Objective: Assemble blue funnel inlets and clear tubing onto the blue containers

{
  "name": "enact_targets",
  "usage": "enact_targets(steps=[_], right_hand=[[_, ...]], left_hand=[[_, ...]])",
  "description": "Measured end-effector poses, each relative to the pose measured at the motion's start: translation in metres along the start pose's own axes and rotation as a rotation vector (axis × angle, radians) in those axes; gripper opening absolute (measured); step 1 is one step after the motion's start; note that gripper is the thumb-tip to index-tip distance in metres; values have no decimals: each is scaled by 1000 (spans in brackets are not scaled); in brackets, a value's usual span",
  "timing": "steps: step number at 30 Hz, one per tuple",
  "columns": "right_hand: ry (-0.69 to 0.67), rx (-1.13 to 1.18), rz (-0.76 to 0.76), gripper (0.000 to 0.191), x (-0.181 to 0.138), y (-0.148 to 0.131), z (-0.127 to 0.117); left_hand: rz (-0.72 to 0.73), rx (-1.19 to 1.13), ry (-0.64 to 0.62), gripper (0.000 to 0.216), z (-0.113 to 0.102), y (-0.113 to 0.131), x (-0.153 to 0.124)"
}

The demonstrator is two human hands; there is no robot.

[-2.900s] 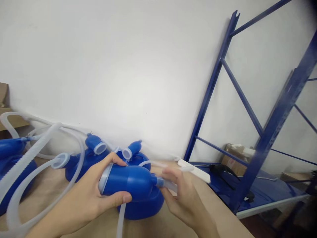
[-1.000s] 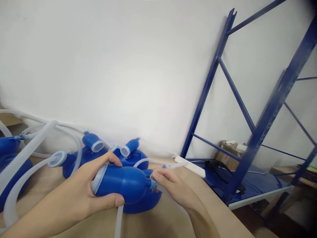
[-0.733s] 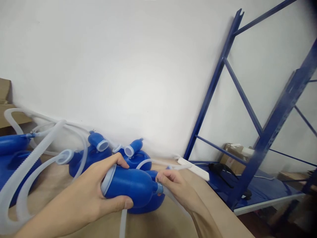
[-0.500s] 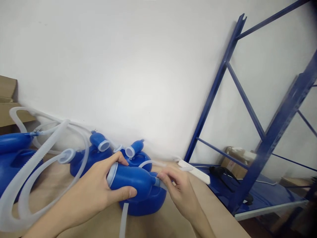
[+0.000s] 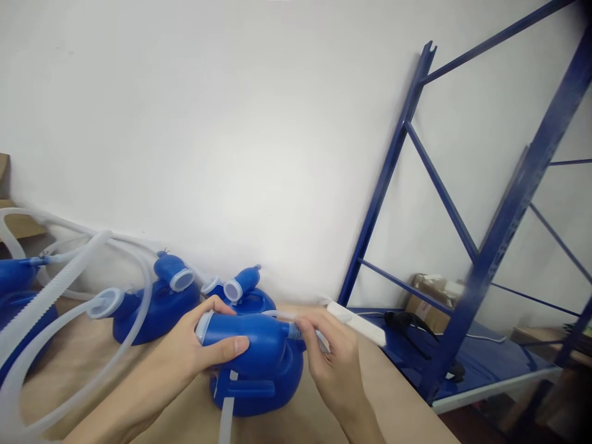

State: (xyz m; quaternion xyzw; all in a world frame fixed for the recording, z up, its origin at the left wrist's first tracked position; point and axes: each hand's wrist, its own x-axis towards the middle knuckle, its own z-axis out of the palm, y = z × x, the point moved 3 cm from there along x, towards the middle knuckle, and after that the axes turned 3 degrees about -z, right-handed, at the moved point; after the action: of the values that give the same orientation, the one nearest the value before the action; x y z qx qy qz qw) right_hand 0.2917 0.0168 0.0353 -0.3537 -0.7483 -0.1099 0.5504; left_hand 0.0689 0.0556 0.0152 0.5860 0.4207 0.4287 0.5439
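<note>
My left hand (image 5: 194, 354) is wrapped round a blue plastic funnel piece (image 5: 250, 339) with a pale rim, lying sideways. At its narrow right end my right hand (image 5: 330, 364) pinches a clear thin tube (image 5: 282, 315). Directly below the funnel sits a blue container with a handle (image 5: 259, 385) on the tan tabletop (image 5: 398, 407). A clear tube hangs down in front of that container.
Two more blue containers (image 5: 157, 305) with funnel mouths stand behind, against the white wall. Corrugated white hoses (image 5: 37, 302) loop at the left. A white power strip (image 5: 356, 320) lies at the table's far edge. A blue metal rack (image 5: 481, 265) stands on the right, holding a cardboard box (image 5: 428, 296).
Both hands moved forward with the funnel piece, and it now lies over the handled container. The right hand stays pinched at the tube end. The view shifted slightly.
</note>
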Motion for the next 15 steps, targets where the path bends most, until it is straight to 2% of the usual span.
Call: enact_targets(steps=[7, 10, 13, 15], right_hand=[[-310, 57, 66, 22, 5, 11, -7], [-362, 120, 117, 20, 4, 15, -8], [-412, 113, 209, 32, 0, 23, -10], [-481, 53, 292, 41, -5, 37, -10]], left_hand=[[139, 205, 91, 57, -21, 0, 7], [145, 219, 89, 56, -22, -1, 6], [135, 281, 121, 56, -18, 0, 4], [124, 331, 193, 62, -13, 0, 4]])
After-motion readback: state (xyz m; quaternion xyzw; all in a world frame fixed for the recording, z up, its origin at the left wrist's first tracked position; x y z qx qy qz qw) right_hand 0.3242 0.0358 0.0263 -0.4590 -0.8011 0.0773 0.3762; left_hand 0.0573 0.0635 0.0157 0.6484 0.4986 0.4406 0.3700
